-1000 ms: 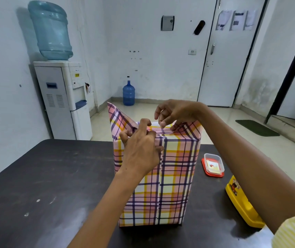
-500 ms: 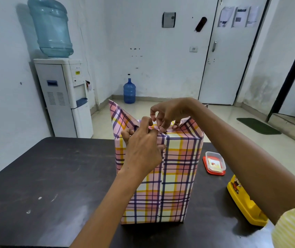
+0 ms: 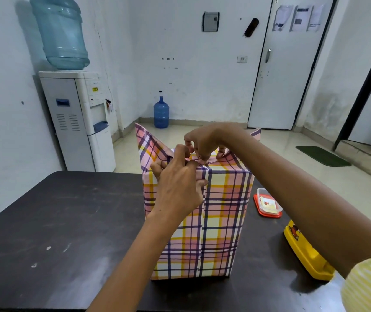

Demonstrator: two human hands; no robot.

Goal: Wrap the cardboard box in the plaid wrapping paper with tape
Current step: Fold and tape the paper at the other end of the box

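A tall box stands upright on the dark table, covered in pink, yellow and purple plaid wrapping paper. At its top a paper flap sticks up on the left, and another corner peeks out behind my right wrist. My left hand rests against the box's upper front edge, fingers curled and pinching the folded paper there. My right hand reaches over the top from the right, fingertips pinching the paper fold at the top centre. No tape shows clearly; the box top is mostly hidden by my hands.
A small red-lidded container lies on the table to the right of the box. A yellow plastic box sits near the table's right edge. Behind the table stand a water dispenser and a blue bottle on the floor.
My right hand has slid left along the top toward my left hand and dipped down onto the centre fold. My left hand has stayed at the upper front edge.
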